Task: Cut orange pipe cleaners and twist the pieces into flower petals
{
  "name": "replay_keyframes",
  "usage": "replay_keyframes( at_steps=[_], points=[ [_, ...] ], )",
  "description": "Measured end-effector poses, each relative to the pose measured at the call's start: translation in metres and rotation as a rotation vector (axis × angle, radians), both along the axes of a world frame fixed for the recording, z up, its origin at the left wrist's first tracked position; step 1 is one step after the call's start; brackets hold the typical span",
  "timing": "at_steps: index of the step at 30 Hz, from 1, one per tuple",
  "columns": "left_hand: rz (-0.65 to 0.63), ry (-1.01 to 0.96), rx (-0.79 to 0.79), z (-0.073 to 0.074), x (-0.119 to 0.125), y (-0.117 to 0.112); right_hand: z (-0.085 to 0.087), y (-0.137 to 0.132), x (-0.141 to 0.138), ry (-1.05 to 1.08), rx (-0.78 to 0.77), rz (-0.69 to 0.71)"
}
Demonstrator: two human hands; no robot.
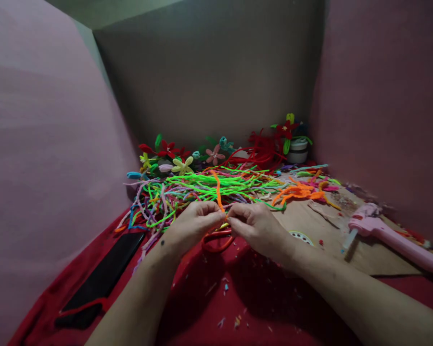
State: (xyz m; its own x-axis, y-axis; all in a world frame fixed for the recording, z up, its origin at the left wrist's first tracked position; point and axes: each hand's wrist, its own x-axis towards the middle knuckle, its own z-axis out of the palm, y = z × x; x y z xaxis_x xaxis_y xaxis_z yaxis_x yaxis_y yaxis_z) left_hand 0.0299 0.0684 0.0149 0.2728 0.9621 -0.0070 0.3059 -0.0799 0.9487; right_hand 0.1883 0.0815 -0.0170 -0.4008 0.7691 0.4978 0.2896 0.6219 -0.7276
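Observation:
An orange pipe cleaner [218,190] rises from between my two hands, its upper part standing over the pile. My left hand [200,221] pinches it near its lower end. Close beside, almost touching, my right hand [250,223] pinches the same piece with thumb and forefinger. The very end of it is hidden by the fingertips. Just below the hands lie scissors with red handles [218,247], partly covered. Right behind the hands spreads a heap of green pipe cleaners [216,182] mixed with other colours.
Fuzzy flowers [182,166] and a small white pot [298,150] stand along the back. A pink glue gun [393,235] rests on cardboard [375,264] at right, near orange pipe cleaner pieces [299,191]. A black flat object [106,271] lies at left on red cloth [202,307] scattered with scraps.

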Motion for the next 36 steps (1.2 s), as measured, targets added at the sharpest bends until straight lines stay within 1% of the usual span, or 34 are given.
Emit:
replay_keyframes(
  at_steps=[2,3,4,5,6,7,8,10,11,12,13,15,18,20,21,23,25,26,27,28,29,31,33,36],
  points=[
    [-0.059,-0.259,-0.229,-0.003,0.0,0.002,-0.003,-0.003,0.0,-0.073,0.274,-0.069],
    [-0.094,-0.357,-0.305,-0.003,0.0,0.003,-0.004,-0.004,0.0,-0.089,0.366,-0.081],
    [-0.124,-0.421,-0.354,-0.003,0.0,0.003,-0.005,-0.005,0.001,-0.091,0.422,-0.084],
    [-0.136,-0.449,-0.369,-0.002,0.0,0.002,-0.005,-0.006,0.001,-0.074,0.441,-0.083],
    [-0.12,-0.446,-0.345,-0.001,0.0,0.002,-0.005,-0.007,0.001,-0.038,0.416,-0.077],
    [-0.078,-0.424,-0.278,0.001,0.001,0.0,-0.004,-0.007,0.001,0.018,0.35,-0.063],
    [-0.021,-0.393,-0.176,0.004,0.0,-0.001,-0.002,-0.008,0.0,0.092,0.251,-0.042],
    [0.076,-0.336,0.066,0.008,-0.001,-0.004,0.003,-0.008,-0.001,0.266,-0.001,0.018],
    [0.088,-0.314,0.169,0.011,-0.002,-0.006,0.006,-0.008,-0.001,0.346,-0.116,0.053],
    [0.072,-0.287,0.25,0.012,-0.003,-0.007,0.008,-0.009,-0.001,0.408,-0.207,0.086],
    [0.041,-0.251,0.311,0.014,-0.005,-0.008,0.011,-0.009,-0.002,0.449,-0.267,0.113],
    [-0.013,-0.156,0.41,0.015,-0.006,-0.01,0.015,-0.01,-0.002,0.465,-0.319,0.147],
    [-0.008,-0.014,0.54,0.015,-0.006,-0.01,0.016,-0.012,-0.002,0.401,-0.302,0.164],
    [0.02,0.033,0.558,0.014,-0.006,-0.009,0.014,-0.013,-0.001,0.335,-0.251,0.145],
    [0.031,0.049,0.532,0.013,-0.006,-0.009,0.012,-0.014,-0.001,0.291,-0.196,0.117],
    [0.017,0.058,0.393,0.011,-0.006,-0.008,0.007,-0.015,-0.002,0.183,-0.005,0.033],
    [-0.043,0.029,0.183,0.009,-0.006,-0.007,0.001,-0.016,-0.002,0.074,0.241,-0.03],
    [-0.074,-0.001,0.102,0.008,-0.005,-0.007,-0.001,-0.016,-0.002,0.033,0.339,-0.046],
    [-0.091,-0.032,0.051,0.008,-0.005,-0.006,-0.003,-0.016,-0.003,0.01,0.401,-0.056],
    [-0.095,-0.055,0.035,0.007,-0.005,-0.006,-0.004,-0.015,-0.003,0.005,0.425,-0.067],
    [-0.087,-0.067,0.047,0.006,-0.004,-0.005,-0.005,-0.015,-0.004,0.015,0.414,-0.083],
    [-0.056,-0.057,0.107,0.006,-0.004,-0.004,-0.004,-0.013,-0.006,0.07,0.315,-0.101],
    [-0.026,-0.033,0.155,0.005,-0.004,-0.003,-0.002,-0.012,-0.006,0.165,0.141,-0.053],
    [0.03,-0.032,0.212,0.006,-0.006,-0.001,0.002,-0.01,-0.007,0.317,-0.209,0.082]
  ],
)
